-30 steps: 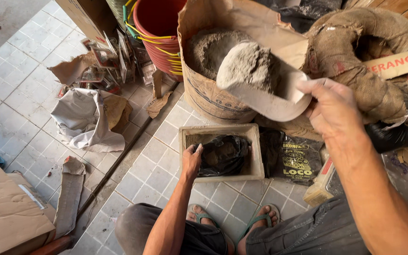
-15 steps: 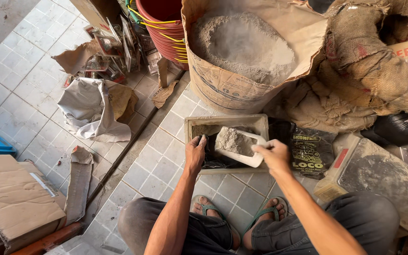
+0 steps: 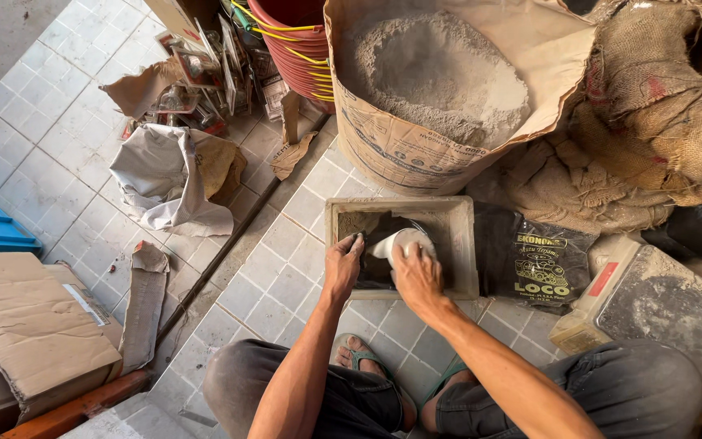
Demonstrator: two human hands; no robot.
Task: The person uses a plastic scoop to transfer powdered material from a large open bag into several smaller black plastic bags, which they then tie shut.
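A square grey box mould (image 3: 458, 213) sits on the tiled floor in front of my knees, lined with a black plastic bag. My right hand (image 3: 416, 275) grips a white scoop (image 3: 404, 241) tipped down into the bag inside the mould. My left hand (image 3: 343, 267) holds the bag's edge at the mould's left side. Behind the mould stands a large open paper sack of grey cement powder (image 3: 436, 77).
A black printed plastic packet (image 3: 540, 264) lies right of the mould, with a dusty scale (image 3: 660, 313) beyond it. Burlap sacks (image 3: 652, 106) pile at the right. Stacked red buckets (image 3: 294, 41), crumpled paper (image 3: 174, 180) and flattened cardboard (image 3: 30, 325) lie to the left.
My right hand carried the scoop heaped with grey powder from the sack down to the mould and tipped it into the bag. My left hand stayed on the bag's edge.
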